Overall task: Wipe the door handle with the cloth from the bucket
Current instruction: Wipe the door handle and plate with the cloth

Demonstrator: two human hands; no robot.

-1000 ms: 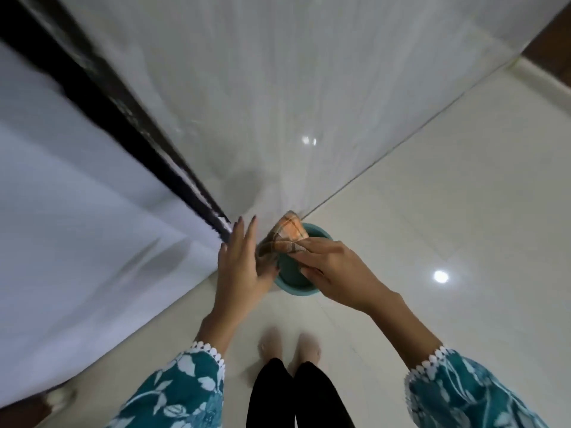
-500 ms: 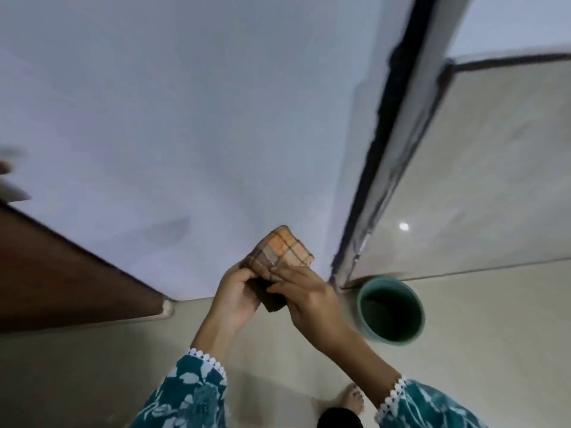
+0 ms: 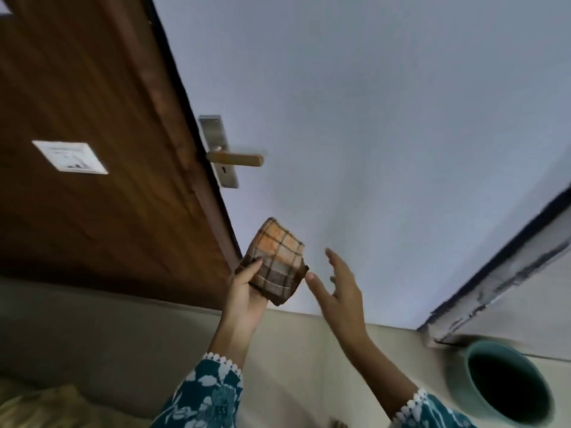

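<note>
I see left hand grip pinching the folded plaid cloth, held up below the door handle, not touching it. Right hand grip spread, fingers apart, just beside the cloth. Bucket on the floor, lower right.

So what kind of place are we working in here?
Likely indoors in a home, by a room doorway: a brown wooden door with a lever door handle, a plain pale wall, and a tiled floor.
</note>
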